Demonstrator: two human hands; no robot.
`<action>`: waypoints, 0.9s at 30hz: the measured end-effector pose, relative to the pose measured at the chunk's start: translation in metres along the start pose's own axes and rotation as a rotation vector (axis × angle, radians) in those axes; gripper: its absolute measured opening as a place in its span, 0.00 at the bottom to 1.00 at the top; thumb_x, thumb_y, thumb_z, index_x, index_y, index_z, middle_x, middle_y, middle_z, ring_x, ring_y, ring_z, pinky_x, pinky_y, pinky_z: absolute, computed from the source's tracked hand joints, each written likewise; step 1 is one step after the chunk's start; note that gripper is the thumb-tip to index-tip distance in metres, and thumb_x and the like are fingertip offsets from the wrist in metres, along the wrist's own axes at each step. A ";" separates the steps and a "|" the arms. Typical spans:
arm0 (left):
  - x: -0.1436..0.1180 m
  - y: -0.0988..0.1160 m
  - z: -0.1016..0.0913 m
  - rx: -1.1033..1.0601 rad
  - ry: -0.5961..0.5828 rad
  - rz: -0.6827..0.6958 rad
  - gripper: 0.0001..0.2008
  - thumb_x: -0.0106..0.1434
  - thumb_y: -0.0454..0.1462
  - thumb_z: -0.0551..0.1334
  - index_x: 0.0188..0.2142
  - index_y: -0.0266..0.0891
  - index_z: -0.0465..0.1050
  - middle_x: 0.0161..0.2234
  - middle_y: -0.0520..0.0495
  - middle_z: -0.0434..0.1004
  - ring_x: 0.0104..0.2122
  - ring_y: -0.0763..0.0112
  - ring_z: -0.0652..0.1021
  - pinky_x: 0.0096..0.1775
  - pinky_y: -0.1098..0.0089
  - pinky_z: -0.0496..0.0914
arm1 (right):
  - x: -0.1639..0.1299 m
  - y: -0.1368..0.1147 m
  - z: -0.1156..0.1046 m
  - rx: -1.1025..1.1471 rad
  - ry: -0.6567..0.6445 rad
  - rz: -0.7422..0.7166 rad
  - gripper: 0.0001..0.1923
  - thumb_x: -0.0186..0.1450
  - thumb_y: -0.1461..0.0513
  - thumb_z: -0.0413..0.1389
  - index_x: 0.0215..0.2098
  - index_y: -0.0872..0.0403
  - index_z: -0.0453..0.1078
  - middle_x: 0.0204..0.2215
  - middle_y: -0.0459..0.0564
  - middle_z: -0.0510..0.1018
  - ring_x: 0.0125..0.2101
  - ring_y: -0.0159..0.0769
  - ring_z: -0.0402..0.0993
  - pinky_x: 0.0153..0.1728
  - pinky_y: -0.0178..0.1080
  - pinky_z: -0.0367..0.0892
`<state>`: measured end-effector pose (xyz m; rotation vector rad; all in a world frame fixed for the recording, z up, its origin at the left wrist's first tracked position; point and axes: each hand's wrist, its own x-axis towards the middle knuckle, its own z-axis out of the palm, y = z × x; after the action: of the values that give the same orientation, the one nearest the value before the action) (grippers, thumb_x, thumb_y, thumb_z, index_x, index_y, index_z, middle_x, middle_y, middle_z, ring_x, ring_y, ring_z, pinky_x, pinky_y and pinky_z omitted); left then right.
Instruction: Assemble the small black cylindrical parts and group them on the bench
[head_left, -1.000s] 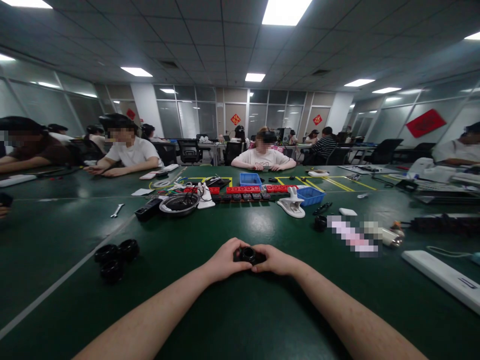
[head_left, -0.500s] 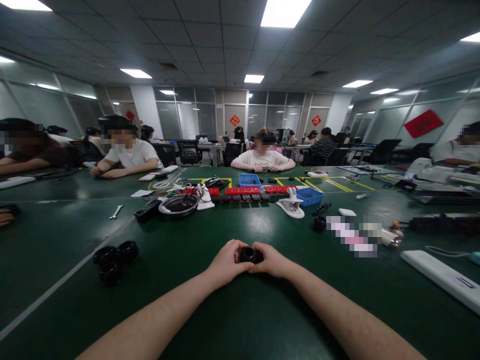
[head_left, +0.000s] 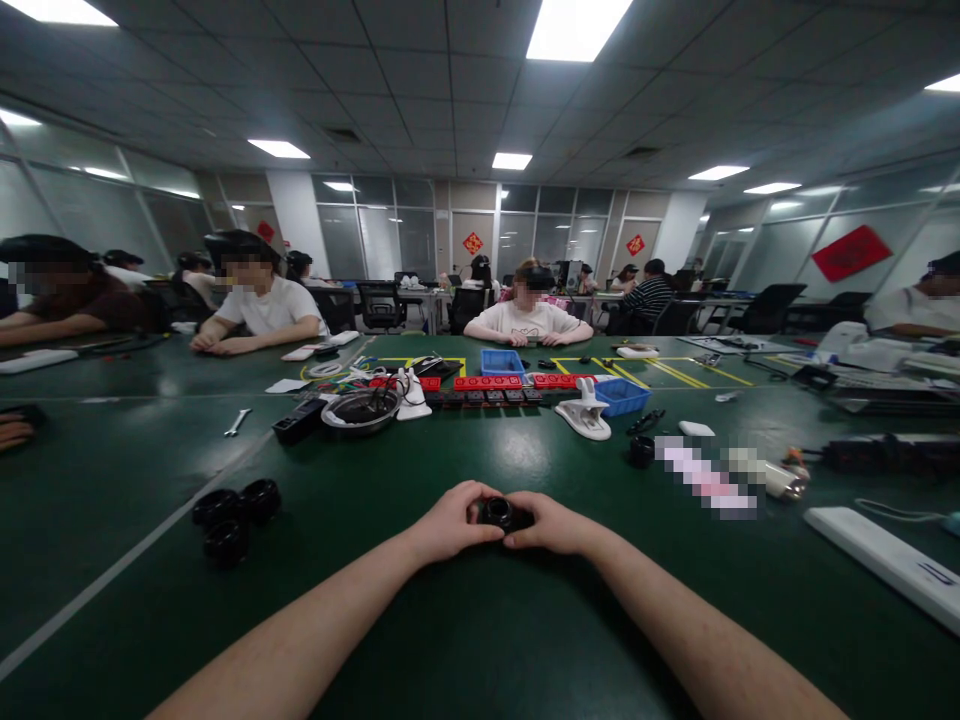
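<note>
Near the middle of the green table, a small glossy black round part with a hole in its top [head_left: 498, 513] sits between my two hands. My left hand [head_left: 454, 522] is closed around its left side, fingers behind and thumb in front. From the other side my right hand [head_left: 551, 524] curls around it, thumb at the front. Dark material also shows inside the right hand's curl; whether it belongs to the same part I cannot tell. Three similar black round parts [head_left: 226, 541] stand clustered to the left, touching or nearly so.
Ahead lie a red and black power strip [head_left: 487, 390], a round metal dish [head_left: 360, 410], a white clip stand [head_left: 585, 410] and a blue tray [head_left: 621, 398]. A wrench [head_left: 238, 423] lies left, a long white box [head_left: 885, 560] right. Several people sit around.
The view has shifted slightly, so everything sits a little right and lower. My right hand has opened slightly around the black part, showing more dark material inside its curl.
</note>
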<state>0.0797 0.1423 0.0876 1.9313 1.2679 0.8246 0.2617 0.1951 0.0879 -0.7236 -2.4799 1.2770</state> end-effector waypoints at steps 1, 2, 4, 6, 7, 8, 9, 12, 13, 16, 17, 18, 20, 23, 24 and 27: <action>0.000 -0.001 0.000 -0.004 -0.005 0.002 0.20 0.48 0.41 0.62 0.41 0.38 0.65 0.32 0.51 0.63 0.24 0.78 0.64 0.24 0.77 0.60 | 0.000 0.000 -0.002 0.044 -0.029 0.009 0.17 0.51 0.61 0.57 0.39 0.57 0.65 0.31 0.45 0.71 0.32 0.33 0.66 0.32 0.34 0.61; 0.000 -0.001 0.000 -0.003 -0.005 0.003 0.20 0.48 0.41 0.62 0.41 0.38 0.65 0.32 0.51 0.63 0.24 0.78 0.64 0.24 0.77 0.60 | -0.001 0.000 -0.003 0.073 -0.040 0.019 0.16 0.51 0.61 0.56 0.38 0.57 0.65 0.30 0.45 0.71 0.30 0.32 0.66 0.32 0.33 0.61; 0.001 -0.003 0.001 0.011 -0.003 0.003 0.21 0.47 0.42 0.63 0.41 0.38 0.65 0.31 0.51 0.63 0.24 0.78 0.64 0.25 0.77 0.60 | -0.001 0.000 -0.004 0.091 -0.038 0.032 0.15 0.50 0.62 0.57 0.37 0.57 0.65 0.29 0.44 0.70 0.29 0.31 0.65 0.31 0.33 0.60; 0.002 -0.004 0.002 0.024 0.002 0.004 0.21 0.47 0.42 0.63 0.41 0.38 0.65 0.31 0.51 0.63 0.24 0.78 0.65 0.25 0.76 0.60 | 0.000 0.000 -0.003 0.093 -0.037 0.039 0.15 0.50 0.63 0.57 0.36 0.57 0.65 0.28 0.43 0.69 0.28 0.30 0.64 0.29 0.32 0.59; 0.002 -0.004 0.002 0.026 0.004 0.005 0.21 0.47 0.42 0.63 0.41 0.38 0.65 0.31 0.51 0.63 0.25 0.77 0.65 0.26 0.76 0.61 | 0.000 0.000 -0.003 0.089 -0.036 0.042 0.14 0.50 0.63 0.57 0.36 0.57 0.65 0.27 0.43 0.68 0.27 0.29 0.63 0.28 0.31 0.59; 0.002 -0.004 0.002 0.025 0.005 0.005 0.21 0.47 0.42 0.63 0.41 0.38 0.65 0.32 0.51 0.63 0.25 0.77 0.65 0.26 0.76 0.61 | 0.000 0.000 -0.003 0.083 -0.035 0.044 0.14 0.50 0.63 0.57 0.35 0.57 0.65 0.26 0.43 0.68 0.26 0.29 0.63 0.27 0.31 0.58; 0.002 -0.004 0.002 0.022 0.004 0.004 0.21 0.48 0.42 0.63 0.41 0.38 0.65 0.32 0.51 0.64 0.25 0.77 0.65 0.26 0.76 0.61 | 0.000 0.000 -0.003 0.078 -0.033 0.048 0.13 0.50 0.63 0.57 0.34 0.57 0.65 0.25 0.42 0.67 0.26 0.29 0.62 0.26 0.31 0.58; 0.001 -0.002 0.001 0.009 0.000 -0.001 0.21 0.48 0.42 0.63 0.41 0.38 0.64 0.32 0.50 0.64 0.25 0.77 0.65 0.26 0.76 0.61 | 0.000 0.001 -0.003 0.063 -0.026 0.056 0.13 0.50 0.63 0.57 0.34 0.57 0.65 0.24 0.42 0.66 0.25 0.28 0.61 0.25 0.30 0.57; 0.001 -0.002 0.001 0.004 -0.002 -0.002 0.21 0.48 0.42 0.62 0.41 0.38 0.64 0.32 0.51 0.63 0.24 0.77 0.65 0.26 0.76 0.61 | 0.000 0.002 -0.003 0.056 -0.023 0.057 0.13 0.49 0.63 0.57 0.34 0.57 0.65 0.24 0.42 0.66 0.25 0.28 0.61 0.25 0.30 0.57; 0.000 0.000 0.003 0.002 0.003 -0.008 0.20 0.47 0.42 0.63 0.40 0.37 0.65 0.31 0.51 0.62 0.24 0.78 0.64 0.25 0.77 0.60 | 0.001 0.007 -0.002 0.013 0.005 0.058 0.15 0.48 0.61 0.58 0.34 0.57 0.64 0.25 0.42 0.66 0.25 0.28 0.61 0.25 0.30 0.56; 0.000 0.000 0.004 0.009 0.014 -0.013 0.20 0.47 0.42 0.63 0.39 0.37 0.65 0.31 0.52 0.62 0.23 0.78 0.63 0.24 0.77 0.60 | 0.002 0.008 -0.001 -0.011 0.024 0.060 0.16 0.48 0.61 0.59 0.34 0.57 0.64 0.25 0.42 0.66 0.25 0.28 0.61 0.25 0.30 0.56; 0.000 0.001 0.005 0.020 0.028 -0.022 0.19 0.47 0.42 0.63 0.38 0.37 0.65 0.31 0.52 0.62 0.23 0.79 0.63 0.24 0.77 0.59 | 0.003 0.009 0.000 -0.039 0.048 0.062 0.17 0.47 0.60 0.60 0.33 0.57 0.64 0.25 0.42 0.66 0.26 0.28 0.61 0.24 0.30 0.56; -0.001 0.002 0.008 0.046 0.070 -0.048 0.19 0.46 0.42 0.63 0.37 0.38 0.65 0.31 0.52 0.62 0.22 0.79 0.63 0.23 0.77 0.59 | 0.004 0.010 0.004 -0.116 0.119 0.080 0.18 0.44 0.58 0.61 0.31 0.56 0.63 0.24 0.42 0.66 0.25 0.29 0.61 0.23 0.30 0.55; -0.001 0.004 0.014 0.100 0.161 -0.094 0.19 0.45 0.41 0.63 0.37 0.38 0.65 0.32 0.51 0.62 0.23 0.77 0.64 0.25 0.75 0.60 | 0.007 0.008 0.015 -0.289 0.271 0.142 0.20 0.42 0.55 0.61 0.28 0.56 0.61 0.24 0.42 0.66 0.24 0.30 0.61 0.22 0.30 0.53; -0.002 0.006 0.015 0.126 0.204 -0.105 0.18 0.45 0.41 0.63 0.36 0.38 0.65 0.32 0.51 0.63 0.24 0.75 0.65 0.26 0.75 0.61 | 0.008 0.006 0.019 -0.358 0.324 0.170 0.20 0.43 0.54 0.61 0.28 0.56 0.61 0.24 0.43 0.66 0.24 0.30 0.61 0.22 0.30 0.52; -0.003 0.008 0.018 0.198 0.311 -0.118 0.18 0.45 0.42 0.63 0.35 0.38 0.65 0.33 0.49 0.64 0.31 0.69 0.68 0.32 0.71 0.62 | 0.009 -0.001 0.028 -0.550 0.438 0.234 0.18 0.46 0.53 0.58 0.28 0.56 0.62 0.25 0.47 0.68 0.26 0.33 0.63 0.24 0.33 0.53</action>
<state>0.0975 0.1331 0.0835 1.9073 1.6876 0.9987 0.2411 0.1804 0.0727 -1.2906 -2.4146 0.3998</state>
